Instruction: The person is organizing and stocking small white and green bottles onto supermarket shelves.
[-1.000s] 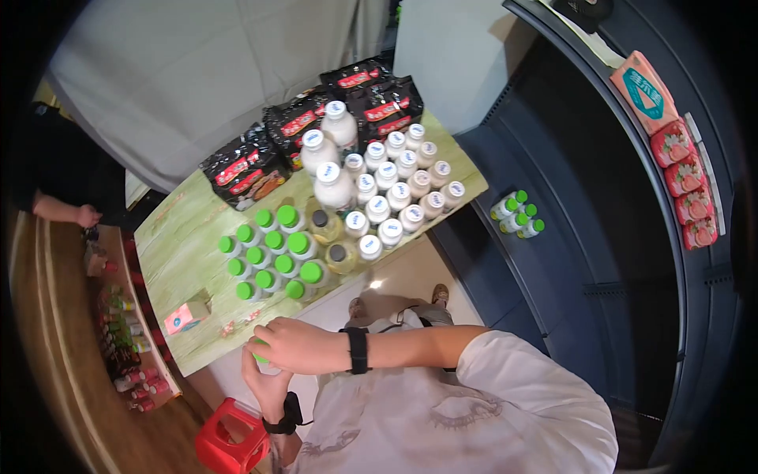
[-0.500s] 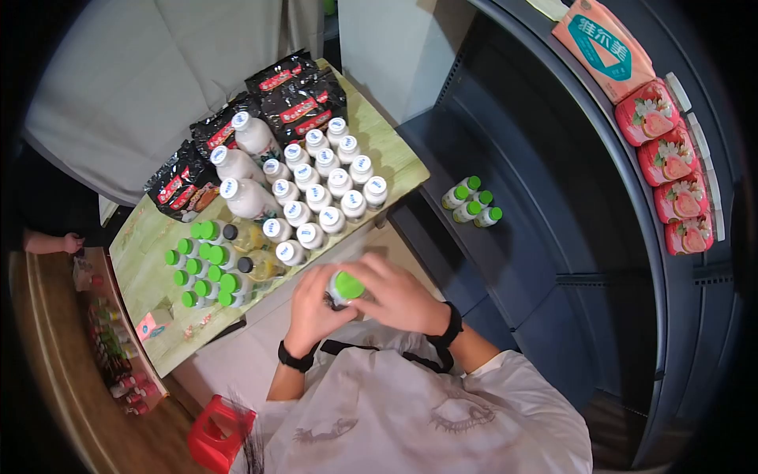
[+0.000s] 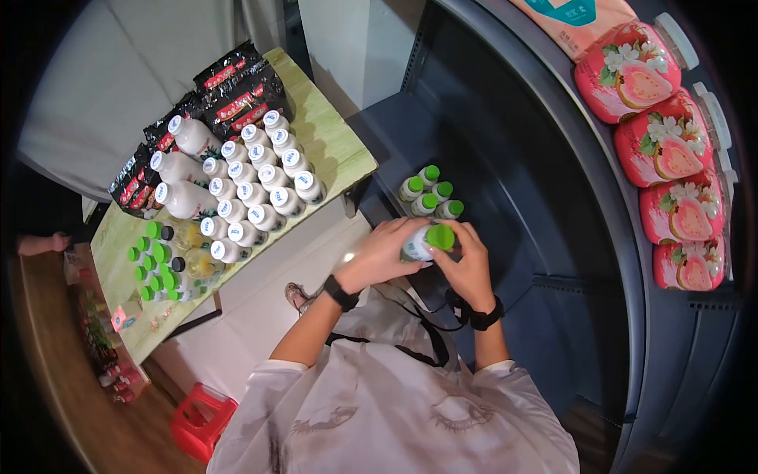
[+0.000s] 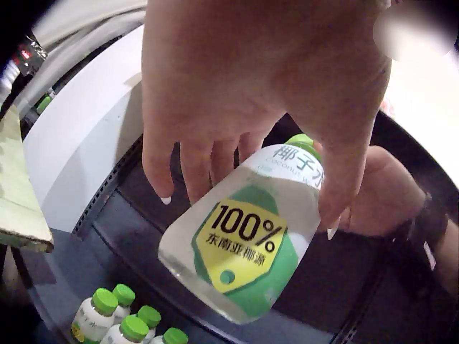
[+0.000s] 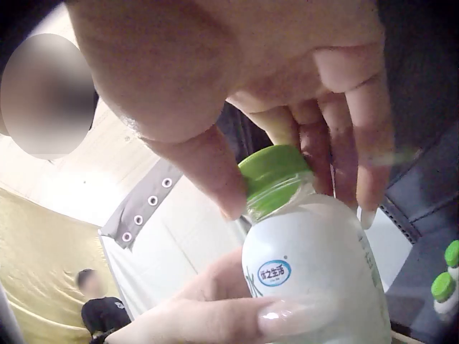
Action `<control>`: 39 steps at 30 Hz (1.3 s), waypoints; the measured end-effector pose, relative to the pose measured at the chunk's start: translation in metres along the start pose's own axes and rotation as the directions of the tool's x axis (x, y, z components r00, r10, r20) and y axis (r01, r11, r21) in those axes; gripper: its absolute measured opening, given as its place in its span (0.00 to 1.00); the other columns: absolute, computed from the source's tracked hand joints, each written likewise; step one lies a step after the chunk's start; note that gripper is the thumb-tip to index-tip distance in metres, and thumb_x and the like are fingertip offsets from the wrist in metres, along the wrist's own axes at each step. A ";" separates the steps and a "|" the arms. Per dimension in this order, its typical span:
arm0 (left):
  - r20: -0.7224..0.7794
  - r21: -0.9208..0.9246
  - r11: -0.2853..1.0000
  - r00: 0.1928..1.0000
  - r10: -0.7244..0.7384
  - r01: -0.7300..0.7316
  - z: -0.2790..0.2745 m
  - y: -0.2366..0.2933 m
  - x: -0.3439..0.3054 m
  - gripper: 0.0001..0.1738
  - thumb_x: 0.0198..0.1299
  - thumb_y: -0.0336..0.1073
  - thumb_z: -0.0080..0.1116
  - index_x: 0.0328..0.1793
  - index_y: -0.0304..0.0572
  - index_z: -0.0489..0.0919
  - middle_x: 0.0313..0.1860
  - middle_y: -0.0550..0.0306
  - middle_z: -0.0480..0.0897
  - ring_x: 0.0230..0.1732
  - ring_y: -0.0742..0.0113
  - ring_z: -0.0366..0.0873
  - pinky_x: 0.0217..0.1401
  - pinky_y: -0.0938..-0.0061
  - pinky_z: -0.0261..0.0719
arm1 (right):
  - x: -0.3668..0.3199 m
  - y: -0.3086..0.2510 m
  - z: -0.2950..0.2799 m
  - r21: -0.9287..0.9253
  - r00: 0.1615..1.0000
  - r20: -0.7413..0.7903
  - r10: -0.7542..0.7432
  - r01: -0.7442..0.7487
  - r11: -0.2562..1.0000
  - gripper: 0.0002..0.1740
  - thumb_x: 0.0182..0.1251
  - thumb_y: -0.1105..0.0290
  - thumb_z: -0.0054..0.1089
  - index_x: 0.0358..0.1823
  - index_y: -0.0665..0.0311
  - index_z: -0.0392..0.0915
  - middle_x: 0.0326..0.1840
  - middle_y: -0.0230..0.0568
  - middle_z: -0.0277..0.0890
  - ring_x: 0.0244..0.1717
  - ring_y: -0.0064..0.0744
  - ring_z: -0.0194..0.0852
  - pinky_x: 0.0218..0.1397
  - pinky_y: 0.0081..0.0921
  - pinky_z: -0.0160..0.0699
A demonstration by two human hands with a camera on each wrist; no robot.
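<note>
In the head view, my left hand (image 3: 384, 254) holds the body of a small white bottle (image 3: 416, 245) in front of the dark shelf. My right hand (image 3: 471, 272) pinches its green cap (image 3: 440, 236) between thumb and fingers, as the right wrist view shows at the cap (image 5: 276, 175). The bottle (image 4: 237, 236) is tilted in the left wrist view, its yellow and green label facing that camera. Several similar green-capped bottles (image 3: 424, 204) stand on the shelf just beyond the hands.
A marble-patterned table (image 3: 335, 130) at left bears white-capped bottles (image 3: 268, 178), green-capped bottles (image 3: 162, 253) and black packs (image 3: 237, 99). Pink-red packs (image 3: 677, 150) line the upper shelf at right. A red stool (image 3: 204, 419) stands lower left. Another person's hand (image 3: 55, 242) shows far left.
Both hands have moved with the bottle from the table's front edge rightward to the shelf. The head view has turned right, so the table now lies farther left.
</note>
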State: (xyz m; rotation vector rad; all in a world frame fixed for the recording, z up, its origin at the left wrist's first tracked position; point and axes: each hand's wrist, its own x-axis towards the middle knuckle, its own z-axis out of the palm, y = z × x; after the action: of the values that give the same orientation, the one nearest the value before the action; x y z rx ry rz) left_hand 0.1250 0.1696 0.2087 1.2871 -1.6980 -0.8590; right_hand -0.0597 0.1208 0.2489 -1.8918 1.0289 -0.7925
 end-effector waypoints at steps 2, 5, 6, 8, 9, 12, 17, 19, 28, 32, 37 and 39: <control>0.002 0.037 0.999 1.000 -0.027 0.027 0.026 -0.017 0.012 0.40 0.46 0.42 0.73 0.67 0.41 0.70 0.59 0.44 0.78 0.60 0.42 0.75 0.65 0.57 0.70 | 0.001 0.019 -0.010 -0.067 0.999 -0.027 0.047 -0.049 0.997 0.23 0.59 0.70 0.71 0.54 0.67 0.76 0.43 0.43 0.76 0.40 0.39 0.81 0.40 0.30 0.80; -0.074 0.013 0.999 0.997 -0.030 0.031 0.067 -0.043 0.029 0.38 0.45 0.43 0.74 0.63 0.41 0.72 0.55 0.42 0.80 0.57 0.41 0.77 0.63 0.56 0.72 | 0.001 0.057 -0.016 -0.209 0.998 -0.064 0.011 -0.024 0.978 0.24 0.59 0.67 0.71 0.55 0.66 0.75 0.42 0.47 0.75 0.40 0.49 0.80 0.42 0.37 0.79; -0.053 -0.007 0.999 0.997 -0.054 0.054 0.076 -0.049 0.035 0.37 0.45 0.42 0.73 0.63 0.40 0.72 0.53 0.41 0.81 0.56 0.40 0.78 0.61 0.56 0.73 | 0.001 0.066 -0.017 -0.250 0.998 -0.062 -0.006 -0.009 0.968 0.24 0.59 0.66 0.71 0.55 0.66 0.75 0.43 0.48 0.76 0.41 0.52 0.79 0.43 0.38 0.79; -0.009 -0.049 0.994 0.995 -0.097 0.097 0.092 -0.061 0.046 0.36 0.45 0.40 0.73 0.62 0.40 0.73 0.50 0.40 0.81 0.53 0.40 0.79 0.57 0.57 0.76 | 0.000 0.082 -0.020 -0.334 0.998 -0.057 -0.042 0.020 0.942 0.24 0.59 0.65 0.71 0.55 0.66 0.75 0.45 0.50 0.76 0.44 0.57 0.79 0.44 0.42 0.79; -0.023 -0.020 0.995 0.995 -0.096 0.095 0.105 -0.073 0.047 0.35 0.44 0.39 0.74 0.59 0.40 0.73 0.48 0.42 0.82 0.51 0.42 0.80 0.55 0.57 0.77 | 0.000 0.092 -0.023 -0.368 1.000 -0.019 -0.002 -0.005 0.930 0.24 0.59 0.64 0.71 0.54 0.66 0.75 0.46 0.51 0.77 0.45 0.58 0.79 0.45 0.43 0.79; 0.049 0.074 0.994 0.995 -0.083 0.079 0.133 -0.104 0.045 0.36 0.43 0.40 0.75 0.60 0.42 0.73 0.49 0.42 0.82 0.53 0.43 0.80 0.56 0.58 0.77 | -0.001 0.126 -0.028 -0.445 0.992 0.068 0.102 -0.061 0.893 0.25 0.58 0.62 0.71 0.54 0.65 0.76 0.48 0.52 0.77 0.46 0.60 0.79 0.46 0.46 0.79; -0.060 0.054 0.983 0.983 -0.174 0.177 0.177 -0.137 0.037 0.38 0.44 0.44 0.75 0.63 0.46 0.71 0.52 0.46 0.83 0.54 0.46 0.81 0.61 0.56 0.75 | 0.003 0.173 -0.013 -0.501 0.968 0.089 0.233 -0.158 0.851 0.25 0.56 0.62 0.73 0.52 0.65 0.76 0.48 0.53 0.78 0.47 0.59 0.79 0.48 0.46 0.79; -0.088 0.031 0.962 0.960 -0.266 0.270 0.187 -0.146 0.035 0.39 0.46 0.43 0.74 0.65 0.46 0.71 0.55 0.45 0.82 0.55 0.46 0.81 0.62 0.56 0.75 | 0.006 0.187 -0.002 -0.509 0.963 0.071 0.261 -0.190 0.839 0.23 0.55 0.63 0.73 0.49 0.65 0.77 0.47 0.52 0.79 0.47 0.58 0.79 0.48 0.47 0.78; 0.118 0.114 0.858 0.851 -0.512 0.501 0.190 -0.177 0.023 0.41 0.57 0.43 0.63 0.75 0.35 0.63 0.71 0.36 0.70 0.68 0.44 0.72 0.71 0.60 0.70 | 0.023 0.242 0.037 -0.571 0.914 -0.050 0.402 -0.356 0.740 0.27 0.55 0.60 0.72 0.54 0.60 0.75 0.53 0.49 0.79 0.50 0.57 0.80 0.51 0.49 0.79; 0.209 0.132 0.848 0.822 -0.530 0.514 0.189 -0.177 0.032 0.40 0.60 0.44 0.59 0.75 0.30 0.62 0.72 0.33 0.68 0.69 0.43 0.71 0.72 0.61 0.69 | 0.028 0.254 0.047 -0.607 0.901 -0.053 0.431 -0.372 0.702 0.28 0.56 0.57 0.71 0.56 0.59 0.72 0.56 0.48 0.76 0.50 0.57 0.79 0.50 0.50 0.79; 0.096 0.095 0.879 0.874 -0.476 0.468 0.207 -0.185 0.033 0.35 0.59 0.41 0.56 0.71 0.29 0.66 0.67 0.32 0.73 0.63 0.43 0.76 0.66 0.56 0.74 | 0.030 0.261 0.053 -0.608 0.907 -0.045 0.419 -0.358 0.709 0.28 0.59 0.56 0.68 0.56 0.59 0.69 0.58 0.47 0.74 0.50 0.58 0.79 0.47 0.52 0.80; 0.081 0.083 0.878 0.875 -0.478 0.472 0.208 -0.184 0.036 0.34 0.59 0.41 0.55 0.70 0.28 0.66 0.67 0.32 0.73 0.62 0.42 0.76 0.66 0.56 0.73 | 0.032 0.261 0.053 -0.613 0.909 -0.037 0.415 -0.349 0.709 0.28 0.59 0.56 0.68 0.56 0.59 0.68 0.59 0.46 0.73 0.50 0.57 0.79 0.47 0.52 0.81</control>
State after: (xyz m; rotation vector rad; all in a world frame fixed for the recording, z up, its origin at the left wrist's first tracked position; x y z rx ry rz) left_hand 0.0084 0.0986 -0.0353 1.7721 -1.5082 -1.1768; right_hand -0.0948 0.0267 0.0004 -2.0888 1.6901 -0.0983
